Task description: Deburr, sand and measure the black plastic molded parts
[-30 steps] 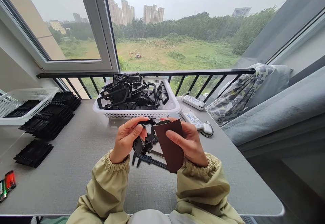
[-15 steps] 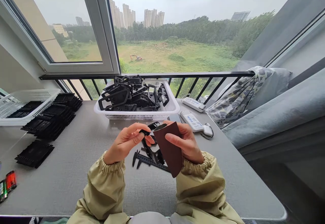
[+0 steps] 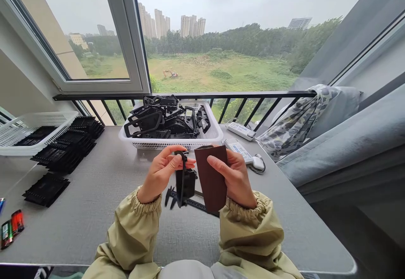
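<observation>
Right now, the left hand [image 3: 161,173] pinches a black plastic part [image 3: 185,184] upright over the middle of the desk [image 3: 95,228], just beside a sheet of dark sandpaper [image 3: 211,177] gripped in the right hand [image 3: 234,177], near a white basket [image 3: 164,144].

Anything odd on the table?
Two battery-like cylinders lie at the near left edge of the gray table, apart from the stacked black parts. They look stray, since nothing else nearby resembles them.
</observation>
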A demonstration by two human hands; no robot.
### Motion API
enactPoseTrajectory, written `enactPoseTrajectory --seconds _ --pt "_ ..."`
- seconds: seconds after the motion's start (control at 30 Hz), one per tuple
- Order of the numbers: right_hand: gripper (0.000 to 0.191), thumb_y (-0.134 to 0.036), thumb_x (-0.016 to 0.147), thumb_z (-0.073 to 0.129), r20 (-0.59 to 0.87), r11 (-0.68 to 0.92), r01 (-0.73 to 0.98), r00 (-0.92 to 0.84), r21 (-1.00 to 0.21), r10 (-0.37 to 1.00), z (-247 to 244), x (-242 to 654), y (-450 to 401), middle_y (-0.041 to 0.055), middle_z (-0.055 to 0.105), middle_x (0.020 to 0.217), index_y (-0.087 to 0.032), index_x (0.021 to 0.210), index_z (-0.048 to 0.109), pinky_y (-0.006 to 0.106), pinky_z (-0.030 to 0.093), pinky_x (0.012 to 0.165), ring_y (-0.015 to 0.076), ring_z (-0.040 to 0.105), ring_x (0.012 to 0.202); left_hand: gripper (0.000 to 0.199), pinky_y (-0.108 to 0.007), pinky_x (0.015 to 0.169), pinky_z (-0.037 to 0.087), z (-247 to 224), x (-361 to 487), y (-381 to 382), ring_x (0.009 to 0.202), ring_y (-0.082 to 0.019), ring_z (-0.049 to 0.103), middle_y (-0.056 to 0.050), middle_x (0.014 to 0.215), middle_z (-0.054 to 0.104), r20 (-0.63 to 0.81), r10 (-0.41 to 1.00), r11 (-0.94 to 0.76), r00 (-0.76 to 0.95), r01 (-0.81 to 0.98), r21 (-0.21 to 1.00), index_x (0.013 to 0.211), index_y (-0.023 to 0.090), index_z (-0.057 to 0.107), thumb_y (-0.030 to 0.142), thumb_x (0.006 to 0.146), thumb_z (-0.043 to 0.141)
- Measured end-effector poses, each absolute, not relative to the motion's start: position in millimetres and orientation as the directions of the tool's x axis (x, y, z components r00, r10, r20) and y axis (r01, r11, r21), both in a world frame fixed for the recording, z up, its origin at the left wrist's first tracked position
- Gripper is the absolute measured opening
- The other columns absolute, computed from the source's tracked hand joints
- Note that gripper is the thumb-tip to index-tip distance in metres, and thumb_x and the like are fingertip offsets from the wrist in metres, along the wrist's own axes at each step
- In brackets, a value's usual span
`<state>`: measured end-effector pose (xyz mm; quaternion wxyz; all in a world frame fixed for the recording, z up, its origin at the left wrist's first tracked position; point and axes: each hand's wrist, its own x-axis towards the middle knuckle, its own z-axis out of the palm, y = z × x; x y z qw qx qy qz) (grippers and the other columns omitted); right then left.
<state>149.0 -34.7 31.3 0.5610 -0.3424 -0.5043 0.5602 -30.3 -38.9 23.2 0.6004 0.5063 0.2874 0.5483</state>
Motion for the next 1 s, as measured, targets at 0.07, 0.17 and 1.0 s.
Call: enactPoseTrajectory --seconds 0.07,0.17,1.0 --pt "0.023 -0.039 0.075 0.071 0.203 0.161 -0.234 -0.165 -0.959 0.965 32.8 148.2 -38.1 0.0006 0.059 0.069 -0.016 0.078 0.067 0.021 0.043 0.043 0.0108 0.052 0.054 0.024 -0.034 0.079 0.056 23.8 -28.4 -38.8 0.079 -0.02 0.072 -0.006 0.083 0.075 0.227 0.952 -0.144 0.204 -0.356 0.923 0.102 0.018 0.062 0.034 0.085 0.063" --pt "0.024 -0.039 0.078 0.068 0.232 0.205 -0.147 -0.204 -0.968 0.951 33.7 147.8 -41.2 0.0006 0.056 0.07 -0.016 0.075 0.064 0.021 0.042 0.044 0.0107 0.051 0.055 0.021 -0.03 0.077 0.056 23.7 -25.7 -38.4 0.077 -0.017 0.07 -0.004 0.08 0.074 0.27 0.942 -0.191 0.197 -0.345 0.919 0.1 0.018 0.063 0.033 0.086 0.062" --pt "0.019 -0.033 0.081 0.062 0.36 0.363 -0.005 -0.155 -0.932 0.92 37.5 145.4 -41.0 -0.0017 0.052 0.066 -0.016 0.072 0.064 0.021 0.04 0.046 0.0091 0.047 0.053 0.025 -0.026 0.071 0.055 25.0 -19.1 -39.6 0.067 -0.015 0.07 0.001 0.064 0.072 0.32 0.945 -0.294 0.061 -0.262 0.919 0.096 0.019 0.059 0.027 0.076 0.072"
